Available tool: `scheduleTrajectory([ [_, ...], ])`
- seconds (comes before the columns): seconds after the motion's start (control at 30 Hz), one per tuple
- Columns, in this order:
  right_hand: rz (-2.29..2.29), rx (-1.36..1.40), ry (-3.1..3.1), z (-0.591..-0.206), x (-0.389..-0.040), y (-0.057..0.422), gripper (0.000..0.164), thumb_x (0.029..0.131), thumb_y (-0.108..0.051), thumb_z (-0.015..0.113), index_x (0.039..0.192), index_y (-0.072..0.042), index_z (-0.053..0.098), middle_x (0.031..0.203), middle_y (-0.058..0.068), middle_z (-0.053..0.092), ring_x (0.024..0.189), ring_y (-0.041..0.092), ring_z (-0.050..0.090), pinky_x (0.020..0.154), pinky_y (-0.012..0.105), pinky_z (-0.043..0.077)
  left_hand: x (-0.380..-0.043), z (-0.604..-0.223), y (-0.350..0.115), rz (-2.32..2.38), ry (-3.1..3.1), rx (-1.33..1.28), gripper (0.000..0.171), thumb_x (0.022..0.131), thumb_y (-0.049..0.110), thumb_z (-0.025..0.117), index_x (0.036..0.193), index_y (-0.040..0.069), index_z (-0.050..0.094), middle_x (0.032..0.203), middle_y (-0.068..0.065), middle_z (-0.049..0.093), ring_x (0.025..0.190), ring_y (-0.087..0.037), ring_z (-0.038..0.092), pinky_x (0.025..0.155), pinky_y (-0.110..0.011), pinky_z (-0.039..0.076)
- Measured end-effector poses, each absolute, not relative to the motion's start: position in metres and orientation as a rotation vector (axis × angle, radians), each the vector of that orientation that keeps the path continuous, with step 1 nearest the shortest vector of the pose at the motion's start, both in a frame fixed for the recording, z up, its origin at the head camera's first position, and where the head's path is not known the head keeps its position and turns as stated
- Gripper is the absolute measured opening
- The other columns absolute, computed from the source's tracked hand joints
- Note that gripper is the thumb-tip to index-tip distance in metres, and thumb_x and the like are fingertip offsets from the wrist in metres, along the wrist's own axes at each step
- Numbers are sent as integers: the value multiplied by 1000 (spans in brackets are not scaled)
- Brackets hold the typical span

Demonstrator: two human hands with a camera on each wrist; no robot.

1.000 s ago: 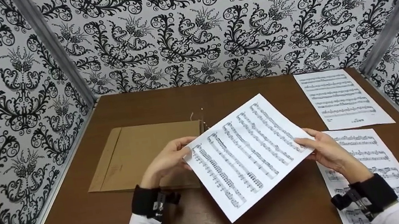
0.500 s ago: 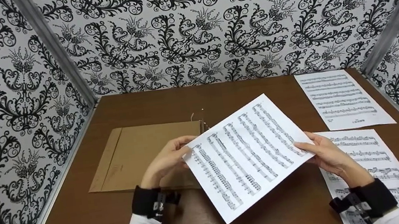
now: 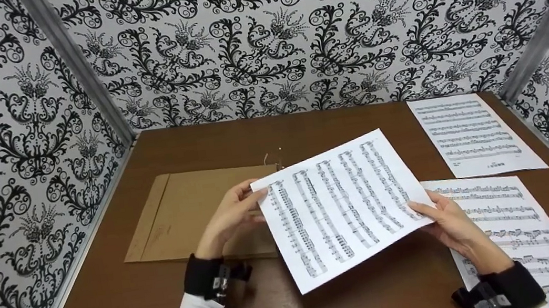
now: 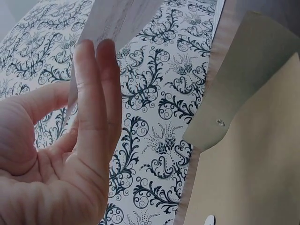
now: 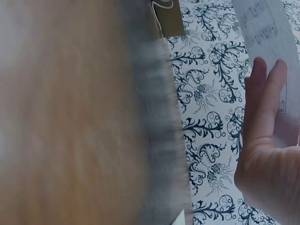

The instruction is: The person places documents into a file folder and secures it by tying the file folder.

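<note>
A white page of sheet music (image 3: 340, 209) is held up over the table, tilted, its staves running toward the near edge. My left hand (image 3: 233, 212) pinches its upper left corner between thumb and fingers. At the lower right corner my right hand (image 3: 451, 223) grips the page, thumb on top and fingers beneath. The left wrist view shows the fingers of the left hand (image 4: 91, 103) behind the sheet. In the right wrist view, the right hand (image 5: 269, 103) has its fingers against the back of the page (image 5: 265, 28).
A brown cardboard folder (image 3: 202, 206) with a string at its right edge lies on the brown table (image 3: 378, 294), partly behind the left hand. Two more music sheets lie at the right, a far one (image 3: 478, 132) and a nearer one (image 3: 523, 227) partly beneath the right arm.
The held page has turned slightly counterclockwise, its far corner shifting right and its near corner shifting left and up. Both hands keep their hold.
</note>
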State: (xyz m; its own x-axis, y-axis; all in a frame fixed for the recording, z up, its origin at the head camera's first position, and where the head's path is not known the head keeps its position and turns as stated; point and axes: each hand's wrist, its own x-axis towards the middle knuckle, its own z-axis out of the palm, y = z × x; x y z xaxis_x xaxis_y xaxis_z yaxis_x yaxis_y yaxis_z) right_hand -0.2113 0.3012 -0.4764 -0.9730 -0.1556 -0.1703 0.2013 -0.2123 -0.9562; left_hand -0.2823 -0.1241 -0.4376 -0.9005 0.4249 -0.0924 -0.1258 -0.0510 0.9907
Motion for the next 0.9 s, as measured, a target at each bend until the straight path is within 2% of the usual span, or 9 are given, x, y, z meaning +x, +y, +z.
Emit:
scheduleTrajectory([
  [0.17,-2313,137,1830,-478,-207,294,27,103,-4,53,121,-24,57,104,-7,77,92,8,76,79,23,63,-281,-438,-121,2030,1849,311,33,104,14,56,131,-4,54,90,3,74,73,-9,71,60,-21,57],
  [0.3,-2323,202,1857,-477,-206,288,28,104,-4,52,128,-19,52,102,-9,77,89,7,76,77,22,62,-279,-438,-116,2019,1847,326,33,104,15,56,132,-4,54,88,4,74,70,-8,70,57,-19,52],
  [0.43,-2330,258,1882,-476,-206,283,31,104,-5,53,134,-13,47,101,-10,76,88,6,76,77,21,62,-276,-440,-111,2030,1775,361,35,105,12,52,135,-7,52,91,2,76,76,-10,74,63,-21,58],
  [0.53,-2355,296,1885,-475,-206,279,29,104,-4,54,131,-13,50,100,-10,76,88,5,76,77,20,62,-276,-442,-108,2045,1727,382,37,106,10,50,137,-10,50,95,1,76,81,-13,76,69,-24,62],
  [0.73,-2423,315,1866,-475,-206,274,25,103,-3,53,124,-15,53,98,-11,76,86,4,75,78,20,62,-276,-445,-105,2059,1704,404,41,106,10,51,141,-10,47,99,-1,76,85,-15,77,74,-27,63],
  [0.9,-2396,302,1886,-473,-204,270,26,103,-3,53,127,-14,52,98,-11,77,87,4,75,78,21,62,-278,-448,-104,2038,1768,434,43,105,12,52,142,-9,48,102,-2,77,85,-15,77,75,-27,64],
])
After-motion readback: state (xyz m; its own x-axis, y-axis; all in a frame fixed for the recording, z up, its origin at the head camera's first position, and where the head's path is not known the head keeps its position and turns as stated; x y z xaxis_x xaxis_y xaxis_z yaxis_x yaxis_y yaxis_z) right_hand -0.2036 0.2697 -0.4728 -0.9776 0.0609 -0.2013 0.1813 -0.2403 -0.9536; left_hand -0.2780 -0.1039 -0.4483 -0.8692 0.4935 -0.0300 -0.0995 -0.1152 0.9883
